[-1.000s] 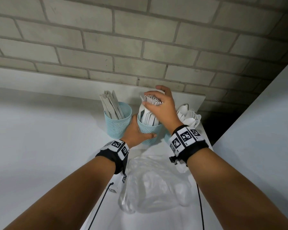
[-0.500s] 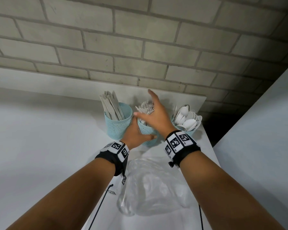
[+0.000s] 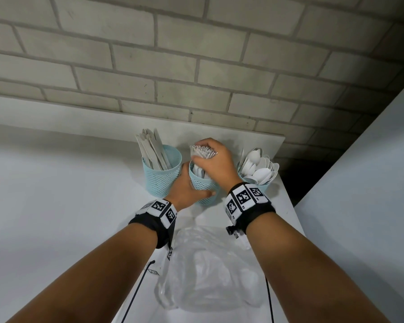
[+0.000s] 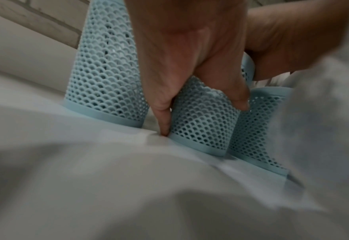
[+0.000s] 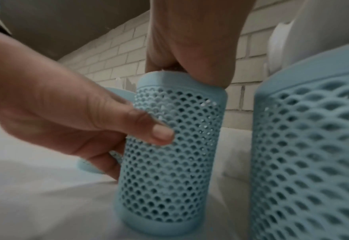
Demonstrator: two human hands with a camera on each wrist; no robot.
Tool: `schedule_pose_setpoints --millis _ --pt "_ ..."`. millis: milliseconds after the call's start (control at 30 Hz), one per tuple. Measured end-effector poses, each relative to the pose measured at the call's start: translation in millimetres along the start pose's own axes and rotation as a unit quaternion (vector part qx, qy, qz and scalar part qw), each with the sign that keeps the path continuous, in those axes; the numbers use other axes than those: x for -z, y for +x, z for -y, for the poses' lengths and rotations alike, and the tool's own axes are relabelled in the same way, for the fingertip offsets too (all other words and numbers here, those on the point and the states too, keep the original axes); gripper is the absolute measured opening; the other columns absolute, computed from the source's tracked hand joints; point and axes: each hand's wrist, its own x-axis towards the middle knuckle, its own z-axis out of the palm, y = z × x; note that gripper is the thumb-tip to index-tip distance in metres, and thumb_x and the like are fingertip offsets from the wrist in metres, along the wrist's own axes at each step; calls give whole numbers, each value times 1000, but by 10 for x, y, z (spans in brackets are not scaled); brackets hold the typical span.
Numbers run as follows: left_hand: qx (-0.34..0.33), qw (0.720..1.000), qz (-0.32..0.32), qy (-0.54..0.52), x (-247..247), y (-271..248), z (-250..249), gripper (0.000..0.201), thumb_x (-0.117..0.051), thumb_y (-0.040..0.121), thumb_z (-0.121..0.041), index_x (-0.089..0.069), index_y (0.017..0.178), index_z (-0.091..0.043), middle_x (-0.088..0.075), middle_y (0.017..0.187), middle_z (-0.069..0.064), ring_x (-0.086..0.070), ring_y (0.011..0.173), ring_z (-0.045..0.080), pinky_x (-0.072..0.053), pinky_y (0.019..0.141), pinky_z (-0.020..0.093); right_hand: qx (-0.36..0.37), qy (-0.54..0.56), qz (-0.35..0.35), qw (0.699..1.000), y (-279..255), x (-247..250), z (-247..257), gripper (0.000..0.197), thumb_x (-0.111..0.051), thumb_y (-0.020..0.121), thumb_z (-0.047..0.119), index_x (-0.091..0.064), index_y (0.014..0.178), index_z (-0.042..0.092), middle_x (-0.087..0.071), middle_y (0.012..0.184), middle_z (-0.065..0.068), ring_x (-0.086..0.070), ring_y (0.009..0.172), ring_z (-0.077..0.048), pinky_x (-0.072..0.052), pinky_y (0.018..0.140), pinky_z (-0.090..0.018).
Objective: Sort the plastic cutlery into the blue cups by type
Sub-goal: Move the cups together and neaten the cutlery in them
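Observation:
Three blue mesh cups stand in a row at the back of the white table (image 3: 56, 206). The left cup (image 3: 160, 180) holds knives (image 3: 151, 148), and the right cup (image 3: 265, 186) holds spoons (image 3: 258, 166). The middle cup (image 3: 202, 186) holds forks (image 3: 202, 151), tines up. My left hand (image 3: 188, 191) grips the middle cup's side; its thumb (image 5: 149, 128) presses the mesh (image 5: 173, 162). My right hand (image 3: 214, 163) is curled over the fork bundle at the cup's rim (image 5: 163, 78). In the left wrist view my fingers (image 4: 165, 116) wrap the middle cup (image 4: 202, 123).
A crumpled clear plastic bag (image 3: 210, 271) lies on the table between my forearms. A brick wall (image 3: 196, 66) rises right behind the cups. A white panel (image 3: 364, 206) closes off the right side, with a dark gap behind the spoon cup.
Half a second ago my right hand lay flat and open over the forks; now its fingers are curled round the bundle again. My left hand has stayed on the middle cup.

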Motion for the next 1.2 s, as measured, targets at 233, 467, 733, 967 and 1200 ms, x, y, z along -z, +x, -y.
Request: schedule_pose_setpoints --millis 233,467,733,967,1200 --pt "-15 1000 6 -5 17 -2 -14 100 -87 60 -23 -25 138 -17 -50 130 -1 -50 116 13 -39 96 24 46 47 -136 989 71 47 6 36 -80 71 18 -64 103 20 -52 114 -3 -55 102 -11 -46 89 -16" --pt "-13 1000 6 -7 18 -5 -14 100 -88 59 -23 -26 137 -15 -49 131 0 -49 117 13 -38 97 24 109 -44 -113 987 127 101 49 59 -76 76 27 -53 130 20 -39 137 -2 -38 124 -9 -36 98 -10" --pt "-7 1000 5 10 12 1 -2 99 -88 58 -28 -27 136 -17 -51 131 -1 -52 117 16 -43 100 33 86 -343 41 934 86 126 40 49 -49 93 43 -46 138 23 -43 145 -10 -39 133 -27 -34 106 -35" --pt "21 999 3 41 53 0 -68 99 -88 57 -28 -30 137 -16 -51 133 1 -50 121 20 -42 103 39 13 -272 141 952 91 296 278 50 -42 95 47 -42 141 26 -25 155 -8 -11 146 -23 -11 117 -41" --pt "106 964 100 223 194 -207 -412 68 -63 84 -45 -45 133 -2 -58 126 17 -55 115 30 -43 91 32 -5 -256 45 966 -7 775 521 57 -45 93 49 -33 145 28 -10 158 -10 -3 147 -28 -10 118 -50"
